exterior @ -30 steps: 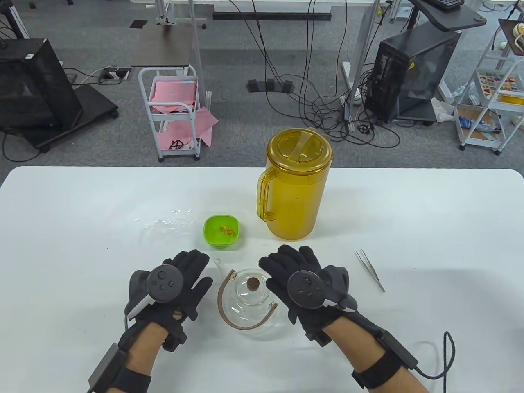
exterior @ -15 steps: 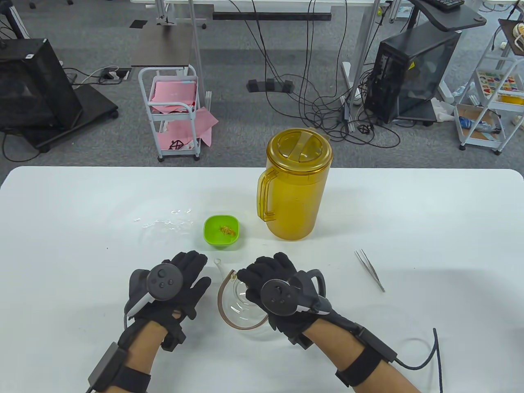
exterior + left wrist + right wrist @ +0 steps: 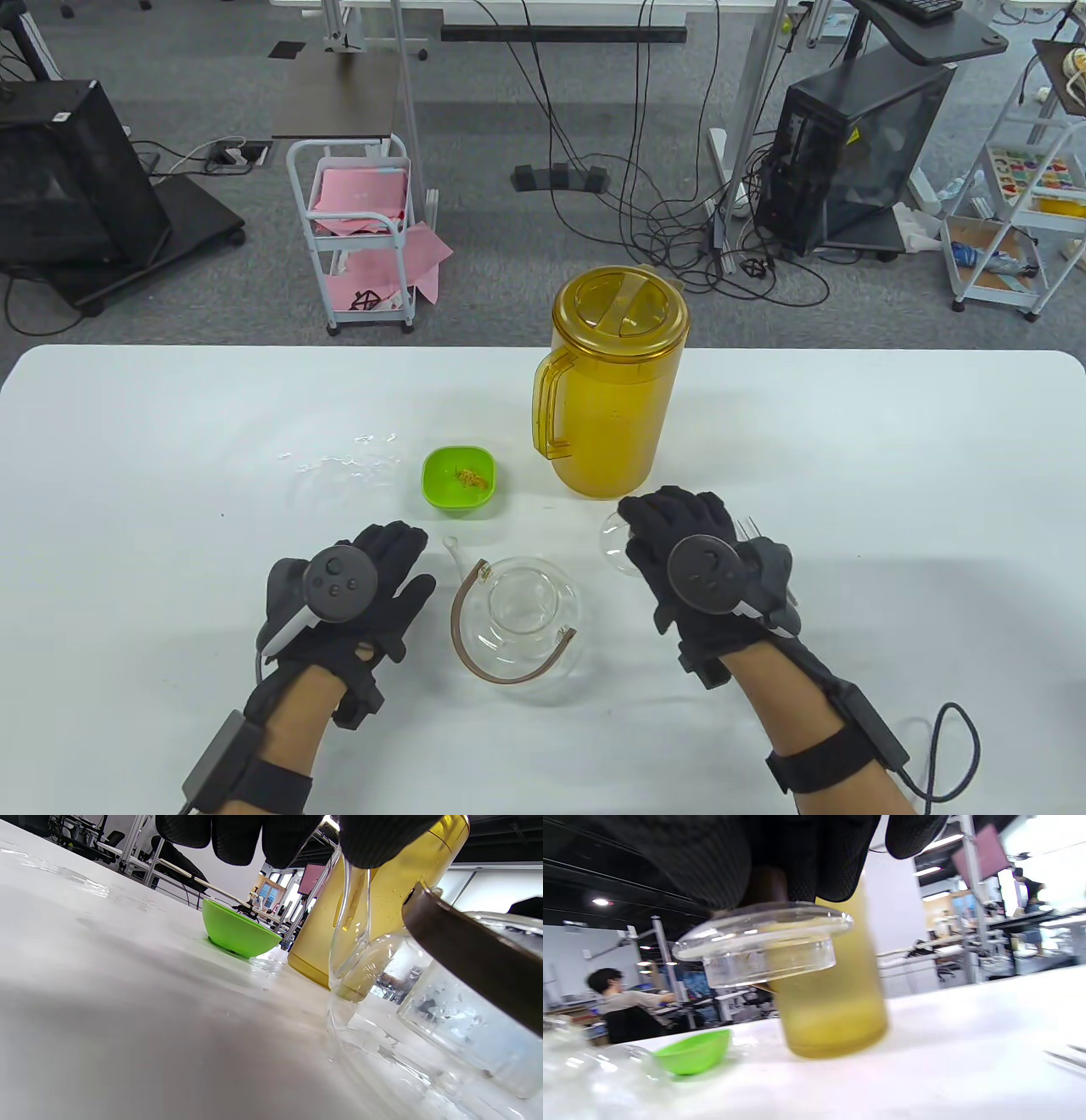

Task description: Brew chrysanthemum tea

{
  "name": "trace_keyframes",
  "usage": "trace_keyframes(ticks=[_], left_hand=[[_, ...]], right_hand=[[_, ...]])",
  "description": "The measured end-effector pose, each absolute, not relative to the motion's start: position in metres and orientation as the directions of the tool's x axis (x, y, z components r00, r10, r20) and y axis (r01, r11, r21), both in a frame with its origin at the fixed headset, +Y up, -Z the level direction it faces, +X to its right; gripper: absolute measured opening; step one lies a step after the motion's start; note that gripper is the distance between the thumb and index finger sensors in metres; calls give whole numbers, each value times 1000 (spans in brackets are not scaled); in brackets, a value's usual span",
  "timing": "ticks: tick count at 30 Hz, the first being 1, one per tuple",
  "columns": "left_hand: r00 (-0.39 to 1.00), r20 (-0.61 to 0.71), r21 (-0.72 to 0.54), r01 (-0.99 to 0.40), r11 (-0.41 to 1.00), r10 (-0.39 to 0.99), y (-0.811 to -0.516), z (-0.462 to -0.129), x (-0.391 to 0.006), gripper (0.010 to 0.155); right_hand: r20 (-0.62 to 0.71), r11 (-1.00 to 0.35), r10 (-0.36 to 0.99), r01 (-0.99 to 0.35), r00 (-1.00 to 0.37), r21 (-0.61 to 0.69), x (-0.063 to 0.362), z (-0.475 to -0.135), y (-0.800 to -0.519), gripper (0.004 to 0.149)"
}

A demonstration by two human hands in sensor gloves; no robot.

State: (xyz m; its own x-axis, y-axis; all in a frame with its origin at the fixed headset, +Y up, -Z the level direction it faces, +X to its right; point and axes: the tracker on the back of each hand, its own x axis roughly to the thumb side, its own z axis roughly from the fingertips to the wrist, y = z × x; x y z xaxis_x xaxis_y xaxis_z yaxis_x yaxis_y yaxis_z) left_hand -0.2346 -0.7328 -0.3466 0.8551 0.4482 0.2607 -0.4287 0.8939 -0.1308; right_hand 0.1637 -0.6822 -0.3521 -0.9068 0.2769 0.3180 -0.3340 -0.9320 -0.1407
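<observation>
- Table view: the right hand (image 3: pixel 708 564) holds the teapot's glass lid (image 3: pixel 612 536) just off the worktop (image 3: pixel 891 441), to the right of the open glass teapot (image 3: pixel 519 624) and in front of the amber pitcher (image 3: pixel 612 382). Its fingers are curled down over the lid's top.
- The right wrist view shows the lid (image 3: pixel 761 942) gripped from above by its brown knob, hanging clear of the worktop, so it appears about to be set down out of the way.
- The left hand (image 3: pixel 356 594) rests flat and relaxed, gripping nothing, just left of the teapot. In the left wrist view its fingertips (image 3: pixel 237 836) hang beside the spout (image 3: pixel 352 929), seemingly placed there to steady the pot.
- The green bowl (image 3: pixel 459 480), holding a few dried chrysanthemums (image 3: pixel 472 478), sits just behind the teapot, likely kept close for an easy transfer.
- The tweezers (image 3: pixel 751 531) lie to the right, mostly hidden beneath the right hand.
- A smear of spilled water (image 3: pixel 348 463) glistens left of the bowl.
- A second ago the lid, with its brown knob, sat on the teapot and the right hand lay beside it. Half a second ago that hand was covering the pot's mouth. Now the mouth stands open and the hand has carried the lid to the right.
- The left hand, bowl and pitcher have barely shifted.
</observation>
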Motion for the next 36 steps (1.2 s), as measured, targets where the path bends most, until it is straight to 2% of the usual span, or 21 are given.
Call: trace_keyframes(ticks=[6,13,19,23,29,36], left_hand=[[855,253,-133,-432,892,452,-733,-346,-235,68],[858,244,-138,-430,892,452,-734,-346,-237,68],[861,239,-143,-426,893,449,-735,-346,-236,67],[863,238,-145,-423,894,446,-736,-346,-236,67],[865,237,-143,-419,897,442,-736,-347,-236,67],[878,245,-133,-390,911,411,-739,-347,-232,66]], right_hand=[[204,-974,197,-215,-959,-70,188,-360,-713,52],[204,-994,109,-111,-973,3,177,-363,-733,53],[203,-996,90,-86,-975,28,175,-364,-741,54],[206,-995,99,-97,-973,17,175,-363,-738,56],[243,-974,183,-210,-953,-87,178,-351,-710,63],[352,-934,237,-312,-905,-172,169,-333,-683,66]])
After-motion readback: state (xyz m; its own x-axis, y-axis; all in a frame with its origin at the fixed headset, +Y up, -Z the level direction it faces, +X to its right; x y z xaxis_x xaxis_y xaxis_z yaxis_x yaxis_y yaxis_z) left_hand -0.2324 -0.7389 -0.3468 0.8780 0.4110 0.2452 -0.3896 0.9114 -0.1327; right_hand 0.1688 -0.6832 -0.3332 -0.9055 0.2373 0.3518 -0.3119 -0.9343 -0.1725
